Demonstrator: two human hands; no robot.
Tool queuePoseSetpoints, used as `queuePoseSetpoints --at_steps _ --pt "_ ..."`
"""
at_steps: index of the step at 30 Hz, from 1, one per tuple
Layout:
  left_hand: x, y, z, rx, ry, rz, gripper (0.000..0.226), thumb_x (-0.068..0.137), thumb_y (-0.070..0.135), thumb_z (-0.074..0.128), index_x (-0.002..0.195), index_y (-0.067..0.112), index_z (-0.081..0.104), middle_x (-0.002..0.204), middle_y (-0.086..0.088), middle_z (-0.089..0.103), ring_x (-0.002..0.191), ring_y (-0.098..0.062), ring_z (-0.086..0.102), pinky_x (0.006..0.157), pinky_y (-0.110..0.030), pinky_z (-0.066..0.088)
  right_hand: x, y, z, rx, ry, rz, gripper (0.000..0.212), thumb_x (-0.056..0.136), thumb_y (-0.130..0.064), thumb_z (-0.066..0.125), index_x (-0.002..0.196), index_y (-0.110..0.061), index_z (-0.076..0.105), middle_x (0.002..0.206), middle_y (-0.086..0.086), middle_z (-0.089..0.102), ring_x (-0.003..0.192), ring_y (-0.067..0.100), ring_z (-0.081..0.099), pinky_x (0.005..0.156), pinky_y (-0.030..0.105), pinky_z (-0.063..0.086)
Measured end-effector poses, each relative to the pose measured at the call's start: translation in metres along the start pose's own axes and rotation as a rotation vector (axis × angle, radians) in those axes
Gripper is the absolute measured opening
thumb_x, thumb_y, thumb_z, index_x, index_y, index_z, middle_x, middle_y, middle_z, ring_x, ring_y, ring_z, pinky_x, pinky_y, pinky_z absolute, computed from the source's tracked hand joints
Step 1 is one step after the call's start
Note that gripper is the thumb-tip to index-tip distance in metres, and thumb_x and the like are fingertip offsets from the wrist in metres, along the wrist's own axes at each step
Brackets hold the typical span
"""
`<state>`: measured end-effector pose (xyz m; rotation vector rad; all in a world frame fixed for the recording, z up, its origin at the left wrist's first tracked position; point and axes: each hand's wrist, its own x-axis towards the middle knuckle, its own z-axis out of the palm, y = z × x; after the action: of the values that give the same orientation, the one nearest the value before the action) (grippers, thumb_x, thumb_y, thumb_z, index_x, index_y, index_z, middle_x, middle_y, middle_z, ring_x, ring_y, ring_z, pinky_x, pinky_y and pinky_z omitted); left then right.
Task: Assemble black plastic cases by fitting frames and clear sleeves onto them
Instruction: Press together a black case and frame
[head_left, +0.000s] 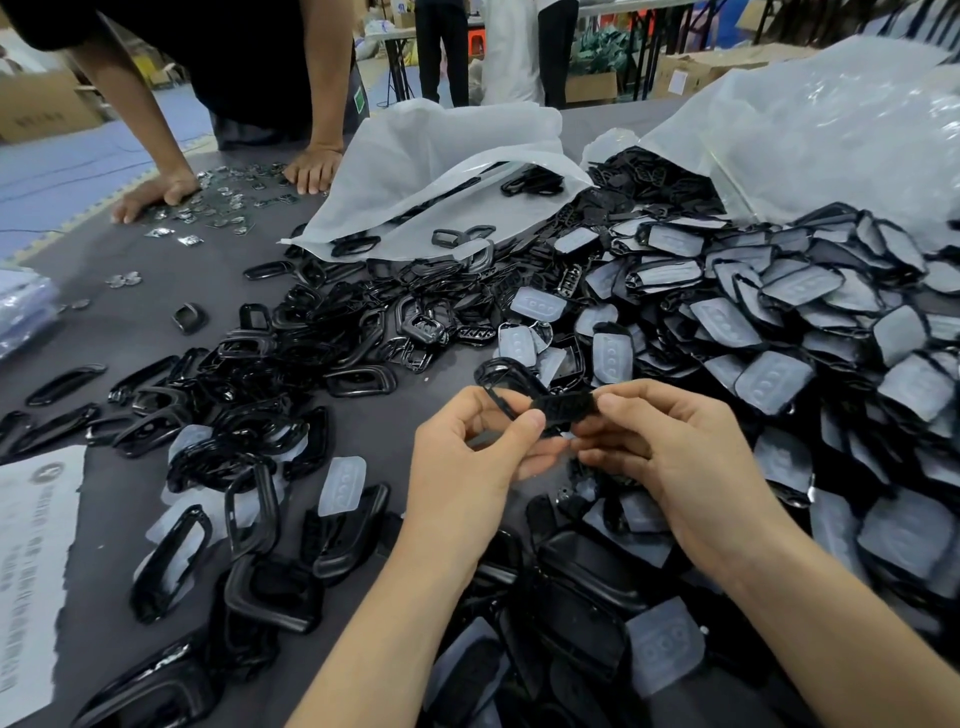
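Over the table (156, 291) the left hand (467, 457) pinches a frame (493, 382) and the right hand (670, 447) pinches a case (563, 408), touching but not yet fitted; heaps of loose frames (260, 374) lie around, so much work seems left

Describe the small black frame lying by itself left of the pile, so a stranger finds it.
Start at the heap of black frames mid-table and look past its upper-left edge. One small frame sits alone on bare grey table, near stray silver emblems; nothing touches it.

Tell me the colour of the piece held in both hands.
Black piece, clearest in the head view.
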<state>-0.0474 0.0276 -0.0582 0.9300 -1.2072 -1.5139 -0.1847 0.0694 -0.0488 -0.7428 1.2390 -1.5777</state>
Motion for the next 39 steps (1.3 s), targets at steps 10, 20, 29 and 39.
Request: queuePoseSetpoints --at_steps 10,20,29,39 --pt "-0.001 0.001 0.001 0.010 -0.029 0.015 0.018 0.088 -0.001 0.064 0.080 0.015 0.068 0.069 -0.003 0.070 0.068 -0.024 0.074 0.060 -0.020 0.056 0.001 0.004 -0.001 -0.168 0.010 -0.089 0.018 0.085 0.004 0.059 0.079 -0.010 0.068 0.064 0.006 0.066 0.060 0.015 0.063 0.054 0.019 0.051" --pt "0.007 -0.001 -0.008 0.201 0.036 0.136 0.051 0.078 -0.020 0.058 0.075 0.026 0.079 0.083 0.006 0.076 0.084 -0.005 0.071 0.072 -0.012 0.052 0.003 0.003 -0.003 -0.276 0.017 -0.376 0.032 0.085 0.011 0.059 0.076 -0.020 0.062 0.069 -0.003 0.067 0.064 0.009 0.066 0.063 0.015 0.052" --pt "0.004 0.007 -0.009 0.036 -0.058 0.129 0.065 0.075 -0.032 0.032 0.082 0.015 0.077 0.083 -0.010 0.075 0.057 -0.017 0.070 0.056 -0.020 0.055 -0.006 0.000 -0.004 -0.617 0.177 -0.915 0.016 0.089 -0.001 0.058 0.092 -0.016 0.061 0.079 -0.009 0.063 0.074 0.009 0.065 0.072 0.020 0.052" --pt "-0.002 0.009 -0.002 -0.001 -0.198 0.089 0.068 0.078 -0.014 0.030 0.102 0.031 0.075 0.117 -0.002 0.069 0.084 -0.028 0.073 0.074 -0.025 0.058 -0.003 -0.006 -0.004 -0.238 0.168 -0.542 0.026 0.089 0.005 0.056 0.085 -0.018 0.066 0.083 -0.003 0.072 0.077 0.014 0.071 0.071 0.018 0.054"
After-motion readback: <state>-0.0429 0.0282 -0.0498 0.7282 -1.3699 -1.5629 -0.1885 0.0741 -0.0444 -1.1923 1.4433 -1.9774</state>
